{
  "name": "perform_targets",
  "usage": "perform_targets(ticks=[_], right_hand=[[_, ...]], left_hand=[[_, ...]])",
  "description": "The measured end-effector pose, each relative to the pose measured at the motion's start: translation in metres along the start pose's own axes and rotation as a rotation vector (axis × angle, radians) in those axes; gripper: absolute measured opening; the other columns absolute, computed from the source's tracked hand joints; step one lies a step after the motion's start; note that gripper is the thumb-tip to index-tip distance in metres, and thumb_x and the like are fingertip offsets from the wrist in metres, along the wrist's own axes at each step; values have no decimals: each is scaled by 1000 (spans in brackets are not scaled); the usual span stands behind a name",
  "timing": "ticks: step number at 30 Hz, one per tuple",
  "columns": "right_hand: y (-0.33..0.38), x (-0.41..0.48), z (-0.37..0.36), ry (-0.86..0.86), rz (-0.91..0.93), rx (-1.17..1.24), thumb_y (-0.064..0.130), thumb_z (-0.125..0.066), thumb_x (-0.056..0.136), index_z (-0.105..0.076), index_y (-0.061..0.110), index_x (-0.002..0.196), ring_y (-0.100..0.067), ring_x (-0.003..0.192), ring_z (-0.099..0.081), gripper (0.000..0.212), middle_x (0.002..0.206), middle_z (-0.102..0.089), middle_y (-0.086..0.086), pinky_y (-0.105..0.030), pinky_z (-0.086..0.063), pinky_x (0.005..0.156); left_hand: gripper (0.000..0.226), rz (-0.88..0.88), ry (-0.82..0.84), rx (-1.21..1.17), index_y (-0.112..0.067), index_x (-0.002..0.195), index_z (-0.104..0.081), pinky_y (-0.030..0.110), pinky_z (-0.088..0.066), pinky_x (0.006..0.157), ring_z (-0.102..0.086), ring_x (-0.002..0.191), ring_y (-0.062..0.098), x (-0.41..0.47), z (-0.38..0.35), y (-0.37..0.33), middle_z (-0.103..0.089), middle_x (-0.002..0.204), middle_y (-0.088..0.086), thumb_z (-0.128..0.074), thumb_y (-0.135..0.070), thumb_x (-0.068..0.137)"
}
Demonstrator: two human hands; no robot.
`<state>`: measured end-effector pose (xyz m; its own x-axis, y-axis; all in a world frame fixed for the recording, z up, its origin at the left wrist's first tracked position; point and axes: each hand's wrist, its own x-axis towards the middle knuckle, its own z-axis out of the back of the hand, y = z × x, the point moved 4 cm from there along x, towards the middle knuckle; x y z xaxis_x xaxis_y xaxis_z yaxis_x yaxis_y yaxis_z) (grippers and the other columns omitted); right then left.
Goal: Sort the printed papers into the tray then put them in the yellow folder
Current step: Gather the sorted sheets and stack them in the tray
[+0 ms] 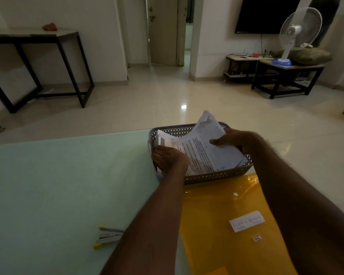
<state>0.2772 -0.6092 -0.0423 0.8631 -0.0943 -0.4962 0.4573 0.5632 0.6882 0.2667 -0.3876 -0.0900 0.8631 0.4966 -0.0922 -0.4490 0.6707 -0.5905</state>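
Both hands are in the tray point(216, 176) right now. My right hand point(233, 140) pinches the printed papers point(203, 153) with the thumb on top and the fingers behind. My left hand point(170, 158) curls round the near left corner of the same stack.

Main worry: the stack is a mess. The sheets are fanned and tilted, and some poke up past the tray's far rim. The tray sits at the far edge of the table point(58, 185), so if my grip slackens I reckon loose pages slide over onto the floor point(167, 100). The yellow folder point(213, 225) lies flat just in front of the tray, partly under my right forearm, and it looks glossy and slippery. Dragging my arm back could shove it or crease the flap. There's also a stapler point(107, 238) right by my left forearm that I could easily knock.

The tabletop is pale green and smooth. The room's dim, with shiny tiles, a fan point(300, 30) on a low table point(290, 66), a dark TV point(266, 14) on the wall, and a black-framed side table point(48, 35) off to the left.
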Motion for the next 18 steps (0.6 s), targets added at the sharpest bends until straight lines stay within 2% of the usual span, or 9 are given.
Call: perform_targets(ticks=[4,7,9,10,12,13,15,16,18], right_hand=[[2,-1,-1,-221,159,-42,2,-74,84,-35,17,149,-37,115,-59,78,132,-55,-18,-57,-53,98],[6,-8,6,-249,175,-12,5,-76,84,-43,16,137,-33,105,-62,63,121,-58,-14,-51,-57,91],[1,-12,5,-240,172,-28,4,-75,85,-43,20,129,-28,100,-61,57,115,-57,-10,-43,-57,84],[-3,-8,5,-250,165,-50,4,-76,84,-43,20,132,-28,104,-59,60,118,-57,-11,-43,-55,86],[-18,2,-1,-316,88,-176,9,-80,82,-42,7,142,-34,118,-57,71,133,-56,-19,-44,-52,97],[-22,7,-7,-378,45,-275,13,-83,81,-38,-1,145,-37,123,-55,79,139,-52,-24,-41,-50,99],[-18,12,-17,-604,58,-433,11,-82,81,-30,-6,147,-43,125,-55,86,145,-43,-30,-42,-50,94],[-9,11,-21,-743,141,-530,6,-78,83,-35,-2,146,-43,122,-55,77,144,-42,-28,-45,-51,91],[18,20,-34,-853,368,-772,8,-72,85,-49,9,138,-35,118,-53,57,139,-47,-17,-45,-49,93]], left_hand=[[63,-16,-18,-38,9,144,-25,45,-26,108,-37,131,38,-2,1,0,-35,147,28,-1,-8,89],[56,-21,51,-55,7,147,-19,44,-20,112,-30,137,39,-5,3,1,-27,153,28,-11,-13,95],[59,-36,95,-78,6,147,-23,44,-24,113,-33,136,39,-5,-2,2,-30,152,28,-43,-18,97],[63,-29,113,-88,6,143,-33,43,-32,108,-42,129,38,-6,-1,-1,-40,145,27,-59,-20,91],[65,28,177,-11,4,128,-54,39,-44,94,-58,108,34,-8,8,0,-59,125,24,-79,-24,75],[67,46,162,5,6,131,-52,40,-44,97,-56,113,36,-7,11,0,-56,129,27,-77,-24,77],[72,1,214,-62,5,152,-18,46,-19,119,-24,144,41,-1,-2,3,-19,157,29,-53,-20,95],[73,-38,246,-63,2,155,-6,47,-7,122,-8,150,39,1,-9,5,-4,162,24,-45,-20,98],[73,-33,240,-40,0,155,-2,48,-2,122,-1,151,38,4,-13,8,2,163,22,-42,-20,98]])
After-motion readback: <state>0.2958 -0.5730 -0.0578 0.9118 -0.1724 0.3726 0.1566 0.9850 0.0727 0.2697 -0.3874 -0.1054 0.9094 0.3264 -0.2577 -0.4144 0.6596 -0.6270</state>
